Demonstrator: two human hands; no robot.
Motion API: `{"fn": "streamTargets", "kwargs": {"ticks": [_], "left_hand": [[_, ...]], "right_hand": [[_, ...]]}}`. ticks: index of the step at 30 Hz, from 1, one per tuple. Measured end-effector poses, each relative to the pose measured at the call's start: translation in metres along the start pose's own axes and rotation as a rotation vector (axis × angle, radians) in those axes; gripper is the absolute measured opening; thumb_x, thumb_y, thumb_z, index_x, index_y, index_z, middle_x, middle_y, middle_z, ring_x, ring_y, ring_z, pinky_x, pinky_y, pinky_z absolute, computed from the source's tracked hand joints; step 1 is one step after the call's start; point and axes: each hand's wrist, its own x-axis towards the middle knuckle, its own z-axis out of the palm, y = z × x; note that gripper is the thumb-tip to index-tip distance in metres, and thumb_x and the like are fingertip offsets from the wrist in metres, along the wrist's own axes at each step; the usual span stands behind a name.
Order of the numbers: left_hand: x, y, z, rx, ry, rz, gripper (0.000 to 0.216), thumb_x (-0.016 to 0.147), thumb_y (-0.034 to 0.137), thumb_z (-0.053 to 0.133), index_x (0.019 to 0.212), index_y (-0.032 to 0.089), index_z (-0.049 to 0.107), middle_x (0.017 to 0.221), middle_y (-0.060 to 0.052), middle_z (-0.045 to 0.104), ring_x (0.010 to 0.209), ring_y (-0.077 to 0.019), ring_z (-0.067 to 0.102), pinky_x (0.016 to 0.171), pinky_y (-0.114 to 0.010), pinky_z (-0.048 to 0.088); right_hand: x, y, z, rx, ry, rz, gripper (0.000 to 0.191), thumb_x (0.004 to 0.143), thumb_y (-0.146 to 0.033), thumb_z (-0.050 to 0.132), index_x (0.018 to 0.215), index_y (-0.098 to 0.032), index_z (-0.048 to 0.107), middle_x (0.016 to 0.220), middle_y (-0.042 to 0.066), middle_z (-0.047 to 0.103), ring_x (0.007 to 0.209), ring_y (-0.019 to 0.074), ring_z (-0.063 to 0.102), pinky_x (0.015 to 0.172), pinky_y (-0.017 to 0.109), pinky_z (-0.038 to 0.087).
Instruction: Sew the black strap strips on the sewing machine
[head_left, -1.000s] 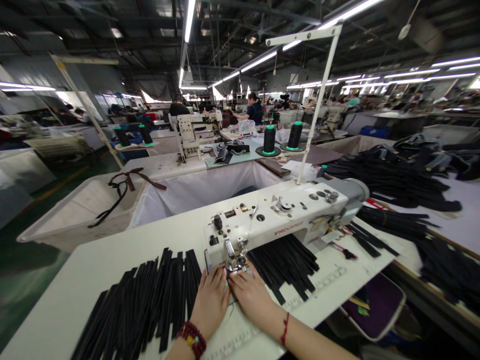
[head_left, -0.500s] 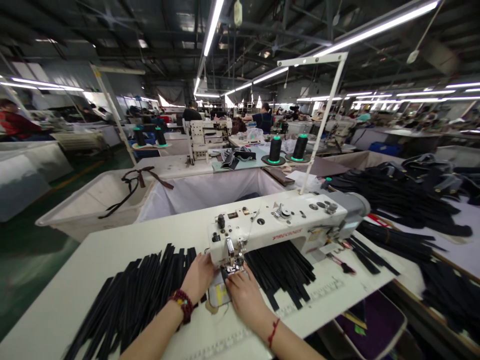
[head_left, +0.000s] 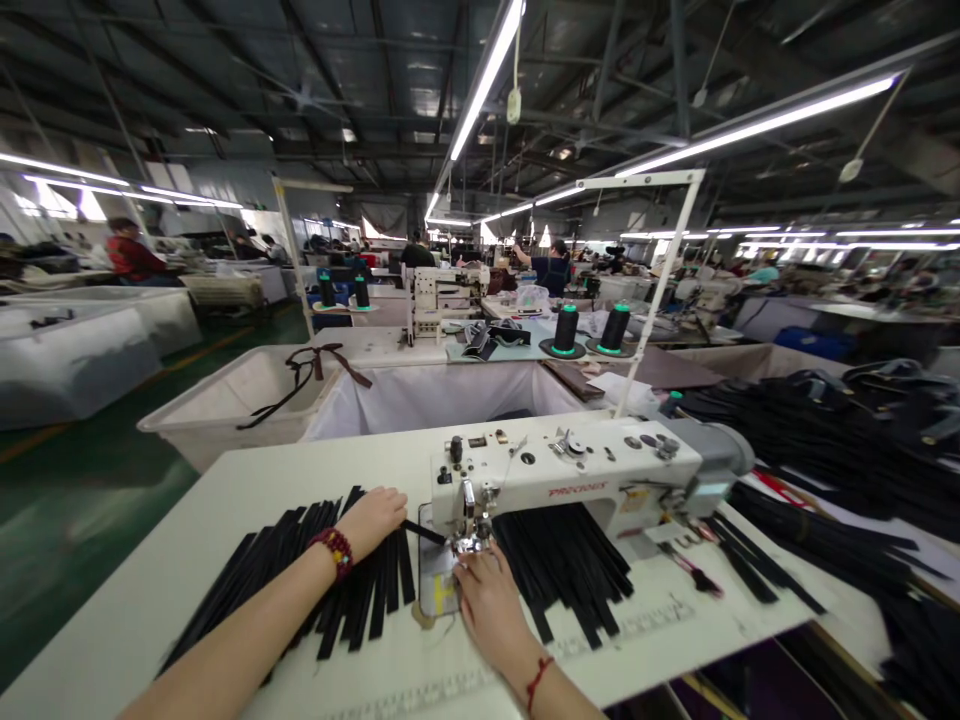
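Observation:
A white sewing machine (head_left: 562, 480) stands in front of me. A single black fabric strip (head_left: 425, 532) runs from its presser foot (head_left: 471, 542) leftward to my left hand (head_left: 373, 522). The fingers of that hand are closed on the strip's end, above a fanned pile of black strips (head_left: 300, 560). Close against the presser foot, my right hand (head_left: 487, 595) rests with bent, closed fingers. Whatever lies under its fingertips is hidden. More black strips (head_left: 566, 565) lie under the machine arm, right of the needle.
A white fabric-lined bin (head_left: 420, 395) sits behind the table. Two black thread cones (head_left: 566, 328) stand beyond it. Dark fabric pieces (head_left: 795, 425) are heaped at the right. Small snips (head_left: 694, 570) lie by the machine base. Other people work farther back.
My left hand has moved left and up from beside the needle, drawing a black strip out straight. My right hand stays by the presser foot. The view has shifted slightly left and up.

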Motion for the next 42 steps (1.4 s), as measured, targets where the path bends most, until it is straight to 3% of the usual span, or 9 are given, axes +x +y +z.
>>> {"fn": "streamTargets", "kwargs": {"ticks": [5,7,11,14,17,19,23,32,42], "left_hand": [[-0.084,0.028,-0.007,-0.104,-0.133,-0.207,0.003,0.086,0.022,0.062,0.085,0.019,0.064,0.088,-0.004,0.07,0.082,-0.0233,0.068,0.072,-0.032,0.05],[-0.102,0.061,0.01,-0.489,-0.119,-0.381,0.017,0.088,0.037,0.059,0.084,0.02,0.062,0.086,-0.002,0.069,0.084,-0.0223,0.066,0.075,-0.03,0.049],[-0.096,0.13,0.054,-1.176,-0.052,-0.555,0.061,0.081,0.081,0.043,0.082,0.021,0.058,0.071,0.001,0.06,0.058,-0.0167,0.055,0.054,-0.028,0.045],[-0.073,0.159,0.07,-1.32,0.0,-0.598,0.071,0.08,0.087,0.032,0.087,0.021,0.058,0.062,0.002,0.055,0.05,-0.0168,0.052,0.048,-0.029,0.045],[-0.056,0.16,0.067,-1.199,0.053,-0.561,0.055,0.091,0.067,0.037,0.096,0.019,0.063,0.071,-0.005,0.065,0.06,-0.0224,0.062,0.057,-0.036,0.054],[-0.052,0.151,0.061,-0.968,0.18,-0.458,0.037,0.093,0.045,0.045,0.109,0.019,0.065,0.099,-0.011,0.072,0.087,-0.0268,0.069,0.08,-0.042,0.057],[-0.05,0.135,0.056,-0.413,0.217,-0.205,0.042,0.087,0.017,0.054,0.128,0.018,0.063,0.137,-0.012,0.063,0.127,-0.0307,0.056,0.109,-0.052,0.044],[-0.036,0.124,0.063,-0.189,0.054,-0.151,0.045,0.091,0.024,0.059,0.136,0.021,0.058,0.147,-0.01,0.056,0.132,-0.0294,0.052,0.113,-0.057,0.037],[-0.023,0.111,0.063,-0.19,0.058,-0.143,0.045,0.091,0.015,0.048,0.135,0.018,0.058,0.144,-0.012,0.058,0.132,-0.0298,0.051,0.112,-0.06,0.035]], "right_hand": [[-0.004,-0.008,-0.006,0.03,0.027,-0.051,0.036,0.08,-0.002,0.058,0.11,-0.02,0.066,0.109,0.006,0.069,0.106,0.0231,0.063,0.114,0.049,0.035],[-0.014,-0.019,-0.007,0.045,0.043,-0.115,0.043,0.08,-0.003,0.059,0.12,-0.019,0.063,0.113,0.008,0.068,0.108,0.0232,0.062,0.11,0.045,0.041],[-0.046,-0.043,-0.012,0.018,0.109,-0.367,0.051,0.088,-0.007,0.057,0.138,-0.017,0.051,0.125,0.013,0.065,0.11,0.0225,0.062,0.095,0.036,0.051],[-0.065,-0.047,-0.025,0.051,0.139,-0.418,0.033,0.097,-0.014,0.053,0.13,-0.018,0.057,0.112,0.009,0.07,0.093,0.0186,0.066,0.083,0.029,0.054],[-0.073,-0.034,-0.041,0.074,0.122,-0.329,0.027,0.1,-0.015,0.048,0.125,-0.016,0.059,0.108,0.01,0.071,0.093,0.0191,0.066,0.084,0.029,0.054],[-0.075,-0.024,-0.045,0.055,0.119,-0.298,0.026,0.101,-0.015,0.045,0.123,-0.017,0.059,0.107,0.01,0.071,0.093,0.0195,0.067,0.086,0.031,0.053],[-0.076,-0.013,-0.031,0.05,0.161,-0.298,0.023,0.103,-0.019,0.043,0.112,-0.021,0.063,0.095,0.005,0.073,0.082,0.0168,0.066,0.091,0.032,0.05],[-0.071,-0.013,-0.007,0.073,0.262,-0.202,0.022,0.103,-0.023,0.045,0.109,-0.021,0.066,0.103,0.002,0.075,0.1,0.0159,0.067,0.116,0.035,0.031],[-0.066,-0.018,-0.019,-0.054,-0.04,-0.078,0.035,0.093,-0.023,0.063,0.128,-0.023,0.06,0.127,0.004,0.069,0.117,0.0225,0.062,0.115,0.045,0.035]]}}
